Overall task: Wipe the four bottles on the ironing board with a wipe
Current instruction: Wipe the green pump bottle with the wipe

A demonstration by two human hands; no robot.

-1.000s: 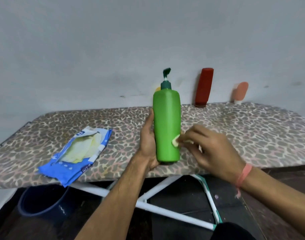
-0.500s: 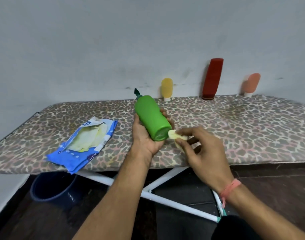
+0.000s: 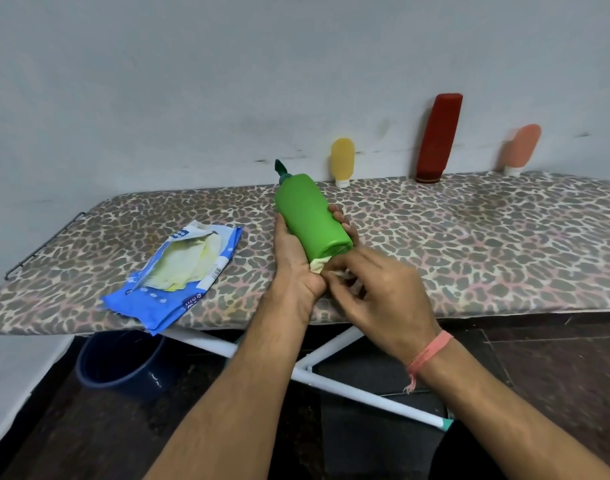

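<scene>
Green plastic pump bottle (image 3: 312, 218): tilted above leopard-print ironing board (image 3: 469, 244), base toward camera.
Left hand (image 3: 298, 261) grips its body; right hand (image 3: 376, 292) pinches pale yellow wipe (image 3: 318, 265) against base. Risk: bottle slipping if grip loosens.

Both bare forearms reach in from the bottom of the frame toward its centre. The left hand (image 3: 298, 258) lies palm up, its fingers and thumb curled round the green pump bottle (image 3: 312, 216). Just right of it, the right hand (image 3: 376, 296), back up, pinches a pale wipe (image 3: 318, 265) against the bottle's base.
</scene>
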